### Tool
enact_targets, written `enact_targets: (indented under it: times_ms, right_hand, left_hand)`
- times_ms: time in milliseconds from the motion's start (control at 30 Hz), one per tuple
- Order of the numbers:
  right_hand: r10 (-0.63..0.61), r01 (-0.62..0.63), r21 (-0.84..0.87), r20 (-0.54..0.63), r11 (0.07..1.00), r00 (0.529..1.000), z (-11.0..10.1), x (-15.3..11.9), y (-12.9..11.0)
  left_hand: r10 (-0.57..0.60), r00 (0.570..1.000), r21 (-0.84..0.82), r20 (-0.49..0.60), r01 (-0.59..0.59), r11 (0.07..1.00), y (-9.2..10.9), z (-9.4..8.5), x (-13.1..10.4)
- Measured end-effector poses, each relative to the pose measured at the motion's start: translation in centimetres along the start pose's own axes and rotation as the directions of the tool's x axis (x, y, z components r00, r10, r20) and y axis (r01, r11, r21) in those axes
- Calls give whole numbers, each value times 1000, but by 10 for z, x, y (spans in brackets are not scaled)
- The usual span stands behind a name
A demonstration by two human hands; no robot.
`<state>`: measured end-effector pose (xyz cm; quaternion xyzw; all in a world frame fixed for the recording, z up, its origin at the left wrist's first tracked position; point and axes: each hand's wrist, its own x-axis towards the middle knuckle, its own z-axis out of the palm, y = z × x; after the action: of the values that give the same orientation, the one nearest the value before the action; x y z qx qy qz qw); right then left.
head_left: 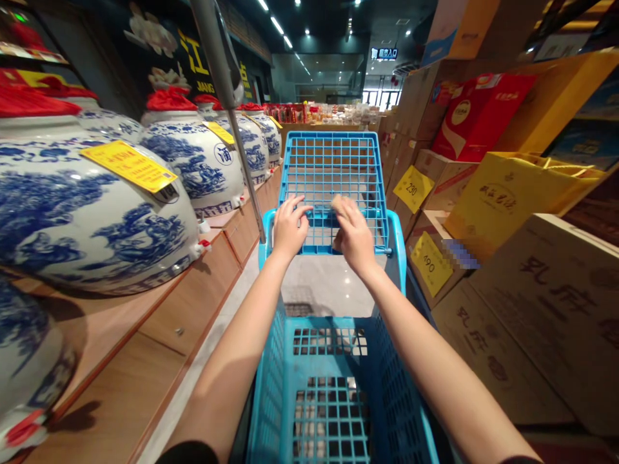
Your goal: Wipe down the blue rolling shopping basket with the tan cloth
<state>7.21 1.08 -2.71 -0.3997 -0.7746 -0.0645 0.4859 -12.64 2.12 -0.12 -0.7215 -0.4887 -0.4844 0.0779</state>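
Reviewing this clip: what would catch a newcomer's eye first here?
Probably the big white jars painted in blue, lined up along the left with red cloth tops. Next, the bright blue plastic cart basket in the middle, with the left hand and right hand at its raised grid panel. On the right, a glossy red bag stands out among brown boxes.

Blue plastic shopping cart, lattice-floored, grid panel tilted up at far end, in an aisle
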Motion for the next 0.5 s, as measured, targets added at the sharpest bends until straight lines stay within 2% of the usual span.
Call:
enact_targets:
  times_ms: [67, 133, 200, 267, 367, 433, 500]
  right_hand:
    - [-97, 90, 60, 125, 994, 987, 13, -2, -17]
    - [-145, 133, 80, 174, 988, 974, 15, -2, -23]
    - [-106, 100, 58, 107, 993, 989, 5, 1, -15]
    - [11, -10, 26, -45, 1000, 999, -12, 4, 5]
    - [168, -170, 11, -209, 985, 963, -34, 7, 29]
    - [159, -164, -7, -217, 986, 963, -33, 6, 28]
    - [56, -63, -37, -151, 997, 987, -20, 3, 13]
  left_hand:
    - [5, 1000, -4, -1, -5, 1000, -1, 0, 0]
    - [9, 1000, -2, -7, -9, 1000, -3, 0, 0]
    - [12, 1000, 3, -15, -12, 1000, -4, 0, -1]
    - [14, 1000, 1, -18, -14, 1000, -5, 1, -1]
    - [19, 1000, -9, -14, -19, 1000, -5, 2, -1]
    - [24, 1000, -15, -16, -24, 1000, -4, 3, 0]
    - [29, 999, -20, -23, -29, 999, -4, 4, 1]
